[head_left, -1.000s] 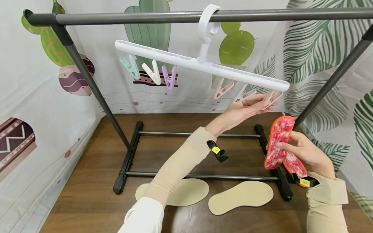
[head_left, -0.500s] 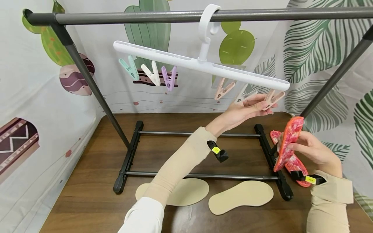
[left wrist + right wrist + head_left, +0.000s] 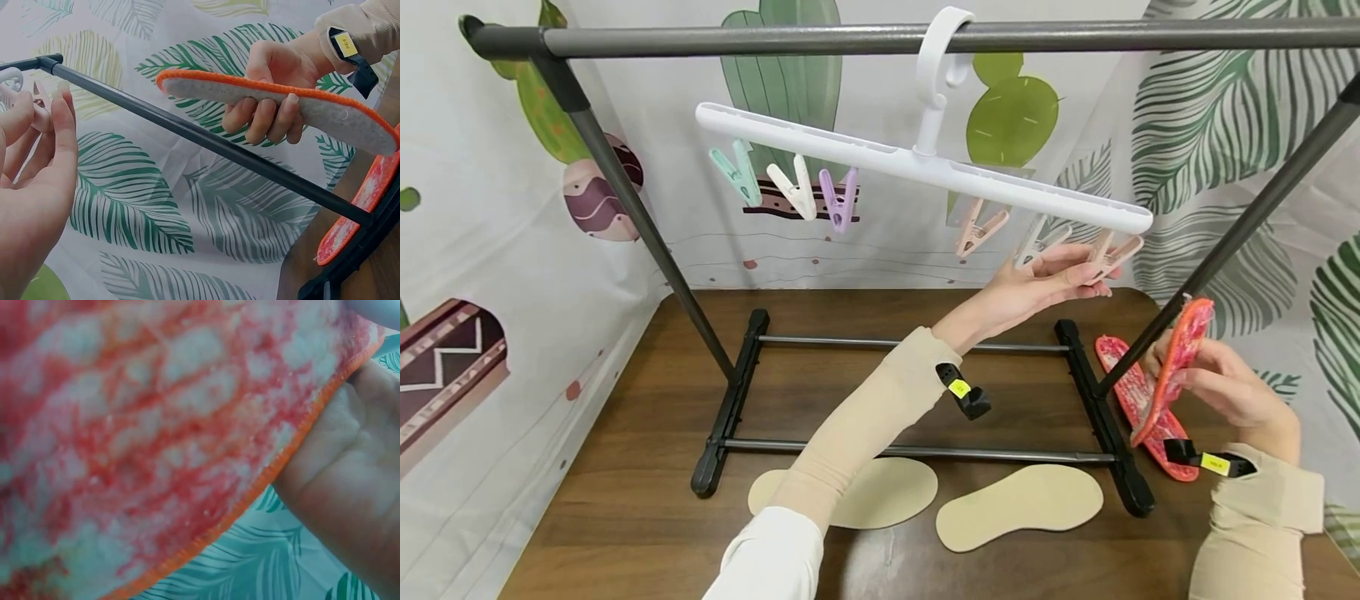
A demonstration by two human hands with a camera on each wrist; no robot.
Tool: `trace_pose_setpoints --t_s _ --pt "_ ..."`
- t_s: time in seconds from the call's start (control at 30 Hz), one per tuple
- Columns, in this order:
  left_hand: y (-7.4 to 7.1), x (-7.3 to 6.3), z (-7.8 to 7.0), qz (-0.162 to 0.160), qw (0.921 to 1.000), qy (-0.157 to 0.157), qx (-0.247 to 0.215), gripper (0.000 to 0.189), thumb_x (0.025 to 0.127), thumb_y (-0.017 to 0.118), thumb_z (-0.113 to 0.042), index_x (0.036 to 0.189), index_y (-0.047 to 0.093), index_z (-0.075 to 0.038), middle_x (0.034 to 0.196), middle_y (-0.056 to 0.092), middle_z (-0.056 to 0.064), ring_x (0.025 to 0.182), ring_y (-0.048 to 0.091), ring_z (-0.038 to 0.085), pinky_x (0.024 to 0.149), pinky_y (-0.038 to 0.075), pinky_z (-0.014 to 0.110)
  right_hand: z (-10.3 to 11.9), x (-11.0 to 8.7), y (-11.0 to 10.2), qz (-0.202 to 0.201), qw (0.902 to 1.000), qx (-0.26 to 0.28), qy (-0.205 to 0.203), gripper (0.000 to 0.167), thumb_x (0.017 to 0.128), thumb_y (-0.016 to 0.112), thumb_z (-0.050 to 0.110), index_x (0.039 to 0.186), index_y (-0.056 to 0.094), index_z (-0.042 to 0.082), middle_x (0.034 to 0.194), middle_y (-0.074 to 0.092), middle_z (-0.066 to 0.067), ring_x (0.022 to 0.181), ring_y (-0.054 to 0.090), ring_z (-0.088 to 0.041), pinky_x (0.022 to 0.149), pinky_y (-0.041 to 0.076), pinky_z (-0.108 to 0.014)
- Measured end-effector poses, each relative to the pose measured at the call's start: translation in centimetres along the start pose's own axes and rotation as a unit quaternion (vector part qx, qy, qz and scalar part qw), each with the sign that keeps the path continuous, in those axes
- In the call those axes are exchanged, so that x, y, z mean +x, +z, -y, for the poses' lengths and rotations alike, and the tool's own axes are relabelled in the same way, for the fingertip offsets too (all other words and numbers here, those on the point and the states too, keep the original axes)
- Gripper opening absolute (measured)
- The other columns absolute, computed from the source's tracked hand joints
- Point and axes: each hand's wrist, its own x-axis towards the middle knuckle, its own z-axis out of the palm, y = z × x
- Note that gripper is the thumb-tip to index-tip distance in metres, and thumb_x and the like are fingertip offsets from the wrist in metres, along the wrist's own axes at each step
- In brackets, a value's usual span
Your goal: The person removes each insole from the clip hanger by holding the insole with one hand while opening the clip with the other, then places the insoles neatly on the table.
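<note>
My left hand (image 3: 1030, 292) reaches up to the right end of a white clip hanger (image 3: 842, 150) and pinches the last pink clothespin (image 3: 1120, 253) between thumb and fingers. In the left wrist view this clothespin (image 3: 42, 115) is partly covered by the fingers. My right hand (image 3: 1236, 396) grips a red-and-white insole (image 3: 1184, 343) with orange edging, held tilted beside the rack's right post. Its grey underside (image 3: 206, 94) faces the left wrist camera; the mottled red top (image 3: 156, 425) fills the right wrist view. A matching red insole (image 3: 1167, 442) lies on the table behind it.
The hanger hooks over the dark bar (image 3: 737, 42) of a metal rack and slopes down to the right. Several other clothespins, including a purple one (image 3: 840, 200), dangle from it. Two beige insoles, left (image 3: 891, 493) and right (image 3: 1022, 508), lie on the wooden table (image 3: 625, 500).
The right hand has carried its red insole to the right, turning it edge-on and away from the matching one on the table. The left hand stays at the pink clothespin.
</note>
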Motion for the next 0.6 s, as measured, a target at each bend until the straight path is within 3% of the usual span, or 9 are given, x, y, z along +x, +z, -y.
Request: trace_pose_setpoints --t_s 0.13,0.33,0.5,0.6 --pt "0.1 0.3 0.1 -0.013 0.9999 0.005 -0.009 0.039 0.1 0.038 0.006 0.139 0.042 0.011 0.138 0.045 0.035 0.099 0.062 0.018 0.099 0.051 0.027 0.2 -0.4 -0.4 -0.012 0.9998 0.018 -0.002 0.055 0.071 0.012 -0.032 0.115 0.044 -0.02 0.106 0.054 -0.021 0.096 0.058 -0.028 0.081 0.054 -0.031" --pt "0.1 0.6 0.2 -0.015 0.9998 -0.013 -0.001 0.039 0.101 0.038 0.003 0.14 0.042 0.007 0.14 0.045 0.031 0.109 0.06 0.018 0.103 0.047 0.024 0.8 -1.4 -1.0 -0.056 0.9971 0.05 -0.012 0.059 0.077 0.007 -0.029 0.122 0.044 -0.02 0.117 0.059 -0.026 0.105 0.064 -0.031 0.091 0.055 -0.032" --pt "0.0 0.6 0.5 -0.032 0.9993 0.004 -0.02 0.037 0.1 0.042 0.005 0.137 0.045 0.01 0.137 0.047 0.033 0.101 0.063 0.013 0.103 0.048 0.028 1.0 -2.4 -1.1 -0.096 0.9945 0.042 -0.004 0.06 0.079 0.007 -0.029 0.124 0.046 -0.019 0.12 0.061 -0.026 0.107 0.066 -0.031 0.087 0.057 -0.032" --pt "-0.2 0.6 0.6 -0.048 0.998 0.004 -0.04 0.037 0.099 0.044 0.007 0.135 0.045 0.013 0.135 0.047 0.035 0.103 0.065 0.018 0.104 0.048 0.031 1.2 -2.9 -1.2 -0.124 0.9914 0.04 -0.004 0.059 0.081 0.007 -0.029 0.122 0.048 -0.018 0.117 0.063 -0.026 0.105 0.067 -0.032 0.085 0.057 -0.032"
